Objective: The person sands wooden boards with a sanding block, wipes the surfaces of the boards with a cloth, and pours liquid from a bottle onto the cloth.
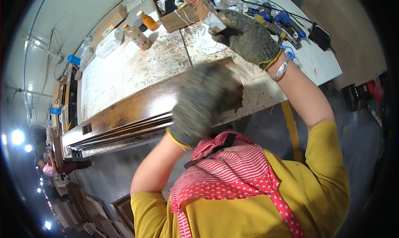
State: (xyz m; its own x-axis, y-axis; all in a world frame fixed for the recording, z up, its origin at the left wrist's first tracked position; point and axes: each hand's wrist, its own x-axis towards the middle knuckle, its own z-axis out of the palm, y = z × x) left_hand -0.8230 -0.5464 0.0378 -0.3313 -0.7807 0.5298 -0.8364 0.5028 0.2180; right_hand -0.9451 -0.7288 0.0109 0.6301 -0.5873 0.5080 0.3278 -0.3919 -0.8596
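One brown-and-pale piece (213, 22): raised in the right hand (247, 35), near the open carton (180, 22).
Right grip: nearly closed, thumb and fingers pinching the piece.
Left hand (201, 101): blurred, over the brown boards (135, 101); grip and contact cannot be told.
Boards: stacked along the worktable's (106, 86) near edge.

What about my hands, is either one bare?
No, mottled dark gloves with yellow cuff edges cover both your left hand and your right hand.

A head-worn fisheye looks down from close above the hands (249, 36).
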